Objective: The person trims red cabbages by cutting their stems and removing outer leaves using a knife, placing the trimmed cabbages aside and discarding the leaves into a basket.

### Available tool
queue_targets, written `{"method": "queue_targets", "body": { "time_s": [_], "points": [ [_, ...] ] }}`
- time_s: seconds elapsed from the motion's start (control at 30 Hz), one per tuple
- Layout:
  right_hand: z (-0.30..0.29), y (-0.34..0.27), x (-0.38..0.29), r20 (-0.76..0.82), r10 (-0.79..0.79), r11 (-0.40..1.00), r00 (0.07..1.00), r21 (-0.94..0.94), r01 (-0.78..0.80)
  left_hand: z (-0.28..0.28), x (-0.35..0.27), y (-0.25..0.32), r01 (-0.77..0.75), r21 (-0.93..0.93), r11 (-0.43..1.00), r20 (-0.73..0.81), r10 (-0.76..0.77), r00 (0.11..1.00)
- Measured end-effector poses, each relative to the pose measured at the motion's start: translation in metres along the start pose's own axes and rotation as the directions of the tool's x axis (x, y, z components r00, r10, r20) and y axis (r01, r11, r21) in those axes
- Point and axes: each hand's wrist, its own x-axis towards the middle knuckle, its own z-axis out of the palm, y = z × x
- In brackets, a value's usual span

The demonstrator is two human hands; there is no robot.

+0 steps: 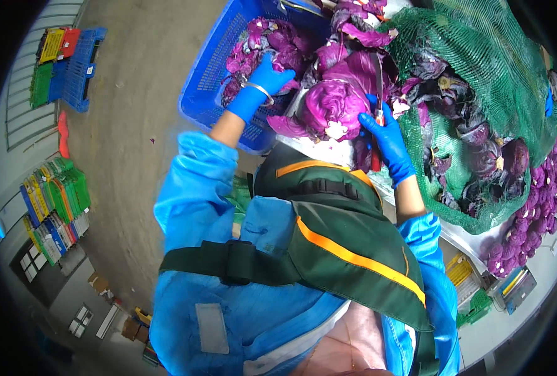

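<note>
My left hand (pixel 268 79), in a blue glove with a metal bangle at the wrist, is over a blue plastic crate (pixel 203 89). Its thumb and forefinger are spread, and I see nothing held in it. Loose purple cabbage leaves (pixel 285 47) lie in the crate beneath. My gloved right hand (pixel 387 134) holds a knife (pixel 379 84) with a red handle, its blade pointing away from me. The fingertips of that hand touch a peeled red cabbage head (pixel 332 105), whose pale cut stem faces me. An outer leaf (pixel 285 127) sticks out at its left.
A green mesh sack (pixel 476 223) with dark-leaved red cabbages (pixel 487 157) lies at the right. Beyond it many purple heads (pixel 523 235) are piled on the table (pixel 457 230). Stacked coloured crates (pixel 62 202) stand across the concrete floor (pixel 123 141) at the left.
</note>
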Motion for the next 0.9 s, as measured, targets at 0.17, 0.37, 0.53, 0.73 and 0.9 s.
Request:
{"method": "queue_targets", "body": {
  "time_s": [0.17,0.37,0.53,0.73,0.9],
  "points": [
    [0.007,0.003,-0.01,-0.111,-0.053,0.998,0.992,0.027,0.056,0.029,-0.083,0.071,0.038,-0.219,0.975,0.225,0.013,0.974],
    [-0.03,0.007,0.006,-0.265,-0.255,0.956,0.93,-0.216,0.2,0.06,-0.099,0.057,-0.22,-0.071,0.973,0.102,0.226,0.969],
    [-0.037,-0.023,-0.002,0.021,-0.353,0.844,0.935,-0.424,0.328,0.066,-0.111,0.058,-0.496,-0.001,0.868,0.166,0.49,0.856],
    [-0.024,-0.037,0.015,0.276,0.012,0.946,0.961,-0.315,0.079,0.065,-0.112,0.06,-0.181,0.097,0.979,0.213,0.158,0.964],
    [-0.036,-0.009,0.036,-0.061,-0.094,0.692,0.994,-0.721,0.021,0.07,-0.126,0.06,-0.253,-0.016,0.967,0.216,0.251,0.944]
  ]
}}
